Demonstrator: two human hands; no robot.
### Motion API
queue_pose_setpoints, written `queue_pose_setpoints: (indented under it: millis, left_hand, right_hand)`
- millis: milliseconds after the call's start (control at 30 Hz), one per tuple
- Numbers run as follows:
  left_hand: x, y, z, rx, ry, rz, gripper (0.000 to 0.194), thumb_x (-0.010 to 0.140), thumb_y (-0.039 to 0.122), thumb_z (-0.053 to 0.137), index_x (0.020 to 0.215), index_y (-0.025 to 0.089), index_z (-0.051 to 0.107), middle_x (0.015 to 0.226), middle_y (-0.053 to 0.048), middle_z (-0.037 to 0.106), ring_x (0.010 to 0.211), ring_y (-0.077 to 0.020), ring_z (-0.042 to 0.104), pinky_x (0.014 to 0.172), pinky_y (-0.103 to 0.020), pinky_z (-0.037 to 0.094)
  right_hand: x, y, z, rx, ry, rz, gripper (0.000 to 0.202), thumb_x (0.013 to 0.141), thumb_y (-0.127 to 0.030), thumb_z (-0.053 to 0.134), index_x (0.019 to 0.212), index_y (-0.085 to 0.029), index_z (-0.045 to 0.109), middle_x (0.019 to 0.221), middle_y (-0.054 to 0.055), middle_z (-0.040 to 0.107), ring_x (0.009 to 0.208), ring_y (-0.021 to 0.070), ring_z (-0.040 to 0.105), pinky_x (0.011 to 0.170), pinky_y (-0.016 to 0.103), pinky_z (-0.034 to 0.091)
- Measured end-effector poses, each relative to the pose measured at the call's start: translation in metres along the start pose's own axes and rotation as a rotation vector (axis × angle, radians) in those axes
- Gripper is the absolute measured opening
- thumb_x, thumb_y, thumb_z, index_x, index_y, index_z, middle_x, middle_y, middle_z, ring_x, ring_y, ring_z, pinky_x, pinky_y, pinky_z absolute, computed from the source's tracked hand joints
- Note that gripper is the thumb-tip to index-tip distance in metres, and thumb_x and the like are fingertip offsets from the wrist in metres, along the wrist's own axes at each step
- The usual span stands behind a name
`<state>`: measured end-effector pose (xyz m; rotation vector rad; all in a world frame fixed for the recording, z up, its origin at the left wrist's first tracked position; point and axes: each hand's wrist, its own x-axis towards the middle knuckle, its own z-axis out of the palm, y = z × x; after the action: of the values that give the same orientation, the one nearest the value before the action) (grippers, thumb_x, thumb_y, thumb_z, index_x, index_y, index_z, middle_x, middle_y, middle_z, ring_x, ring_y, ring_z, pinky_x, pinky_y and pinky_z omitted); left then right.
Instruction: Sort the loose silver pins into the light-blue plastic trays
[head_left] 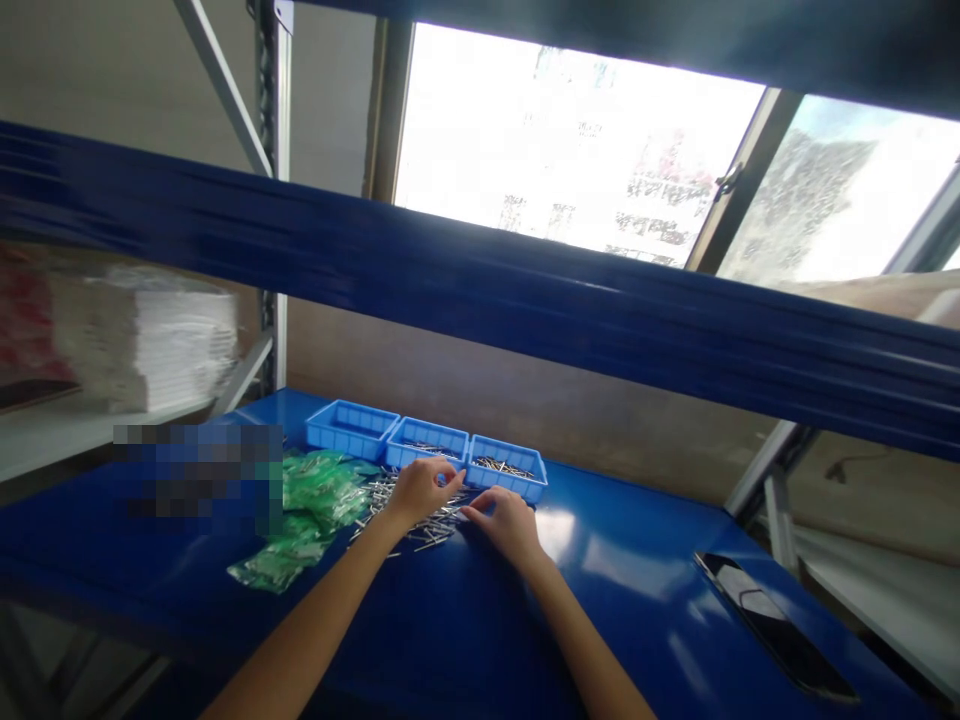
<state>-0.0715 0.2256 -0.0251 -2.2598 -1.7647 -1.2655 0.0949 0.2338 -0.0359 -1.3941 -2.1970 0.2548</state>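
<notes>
A loose pile of thin silvery metal pins (pixel 430 533), like rivets or nails, lies on the blue tabletop. Over its right side is my left hand (pixel 420 492), fingers curled and thumb close to the index finger. My right hand (pixel 510 525) is beside the pile's right edge, with thumb and forefinger brought together. Anything between the fingertips of either hand is too small to make out. Behind the hands stand three light-blue trays in a row: the right tray (pixel 517 484) and middle tray (pixel 427 428) contain pins, while no pins show in the left tray (pixel 352 447).
Green plastic bags (pixel 319 495) lie left of the pile, beside a blurred-out patch. A dark phone (pixel 776 625) rests on the table (pixel 615 600) at right. A blue shelf beam (pixel 480 290) crosses above, and a white stack (pixel 184 340) stands at far left.
</notes>
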Motion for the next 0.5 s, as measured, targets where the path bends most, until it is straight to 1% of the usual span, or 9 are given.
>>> queue_pose_setpoints:
  millis: [67, 233, 367, 500]
  left_hand:
    - [-0.0002, 0.0028, -0.0020, 0.013, -0.017, 0.030, 0.036, 0.081, 0.041, 0.044, 0.062, 0.018, 0.064, 0.065, 0.000, 0.062, 0.051, -0.0089, 0.049, 0.051, -0.021, 0.032]
    - [-0.0006, 0.0042, -0.0039, -0.027, -0.116, 0.101, 0.032, 0.079, 0.045, 0.047, 0.075, 0.022, 0.068, 0.074, 0.000, 0.065, 0.059, -0.0110, 0.054, 0.054, -0.020, 0.035]
    - [-0.0004, 0.0013, -0.0018, -0.032, -0.153, 0.107, 0.032, 0.076, 0.049, 0.050, 0.079, 0.023, 0.069, 0.074, 0.000, 0.066, 0.063, -0.0129, 0.056, 0.055, -0.020, 0.036]
    - [0.0009, -0.0020, 0.0008, -0.027, -0.162, 0.115, 0.030, 0.073, 0.048, 0.055, 0.084, 0.024, 0.069, 0.076, -0.001, 0.066, 0.065, -0.0137, 0.057, 0.055, -0.020, 0.037]
  right_hand:
    - [0.0020, 0.0022, -0.0007, 0.002, 0.012, -0.015, 0.023, 0.072, -0.046, 0.059, 0.069, -0.025, 0.067, 0.078, -0.001, 0.066, 0.076, 0.0167, 0.059, 0.061, 0.023, 0.037]
    - [0.0046, 0.0043, -0.0010, 0.003, 0.049, -0.031, 0.023, 0.075, -0.045, 0.056, 0.071, -0.025, 0.066, 0.078, -0.001, 0.065, 0.075, 0.0161, 0.059, 0.058, 0.023, 0.034]
    - [0.0071, 0.0018, -0.0015, 0.029, 0.160, -0.017, 0.026, 0.079, -0.044, 0.051, 0.074, -0.023, 0.064, 0.081, -0.001, 0.064, 0.067, 0.0133, 0.058, 0.054, 0.022, 0.032]
    - [0.0094, -0.0002, -0.0018, 0.105, 0.295, -0.015, 0.034, 0.081, -0.050, 0.045, 0.074, -0.021, 0.063, 0.081, 0.000, 0.062, 0.058, 0.0103, 0.055, 0.051, 0.021, 0.031]
